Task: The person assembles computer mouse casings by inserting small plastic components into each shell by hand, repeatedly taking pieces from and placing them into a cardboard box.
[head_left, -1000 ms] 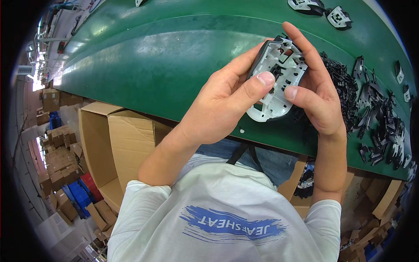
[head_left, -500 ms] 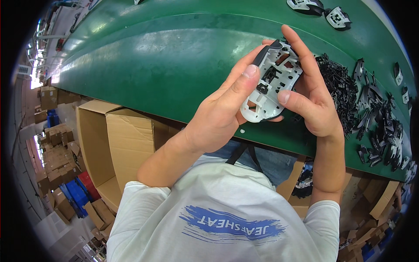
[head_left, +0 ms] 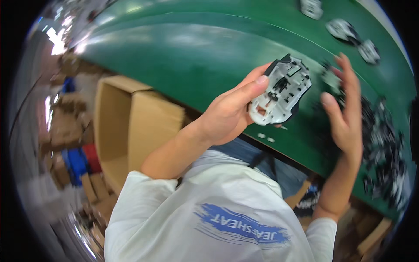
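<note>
One hand, the left hand (head_left: 227, 115), grips the white mouse shell (head_left: 281, 94) above the green tabletop (head_left: 183, 52); the right hand (head_left: 347, 118), released at 3 o'clock, appears to be between parts, so fetching the next piece likely calls for a reach to the black parts pile (head_left: 388, 144).

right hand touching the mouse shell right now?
Apart. The head view shows green table between the right hand and the mouse shell; only the left hand grips it.

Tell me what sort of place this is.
Probably a factory assembly line: a long green work surface, a heap of small black plastic parts, a white moulded shell held in the left hand, and cardboard cartons alongside.
</note>
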{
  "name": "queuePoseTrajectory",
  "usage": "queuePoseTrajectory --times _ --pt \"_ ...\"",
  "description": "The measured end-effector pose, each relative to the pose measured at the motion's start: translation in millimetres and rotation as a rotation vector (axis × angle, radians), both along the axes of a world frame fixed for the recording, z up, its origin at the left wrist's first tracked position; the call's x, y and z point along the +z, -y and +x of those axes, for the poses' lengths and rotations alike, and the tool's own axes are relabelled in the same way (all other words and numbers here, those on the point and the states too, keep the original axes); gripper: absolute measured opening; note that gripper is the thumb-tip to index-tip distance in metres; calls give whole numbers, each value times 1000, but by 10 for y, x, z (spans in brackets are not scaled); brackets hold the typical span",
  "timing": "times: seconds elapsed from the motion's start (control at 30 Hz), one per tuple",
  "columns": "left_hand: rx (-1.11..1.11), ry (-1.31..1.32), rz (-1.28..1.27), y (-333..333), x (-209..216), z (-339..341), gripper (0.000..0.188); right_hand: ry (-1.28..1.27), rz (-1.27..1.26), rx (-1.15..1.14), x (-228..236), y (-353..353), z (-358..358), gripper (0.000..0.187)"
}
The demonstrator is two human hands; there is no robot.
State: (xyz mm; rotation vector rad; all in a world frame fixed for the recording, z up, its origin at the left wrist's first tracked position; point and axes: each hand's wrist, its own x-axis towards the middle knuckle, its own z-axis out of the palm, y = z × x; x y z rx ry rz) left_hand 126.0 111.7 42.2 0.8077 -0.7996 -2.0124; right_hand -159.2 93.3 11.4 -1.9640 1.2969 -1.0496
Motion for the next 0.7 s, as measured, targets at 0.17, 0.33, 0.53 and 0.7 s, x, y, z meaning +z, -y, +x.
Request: queuePoseTrajectory --times 0.17,0.33,0.53,0.7 --pt "283 -25 -197 -20 388 1234 60 -577 -149 -25 83 -106 34 59" --pt "434 196 -306 -513 500 1772 72 -375 -144 56 41 -103 212 41" --pt "448 1491 -908 -449 416 2126 85 -275 -207 3 -122 36 212 32" --pt "483 1742 -936 -183 351 2660 81 -235 -225 -83 -158 88 70 29"
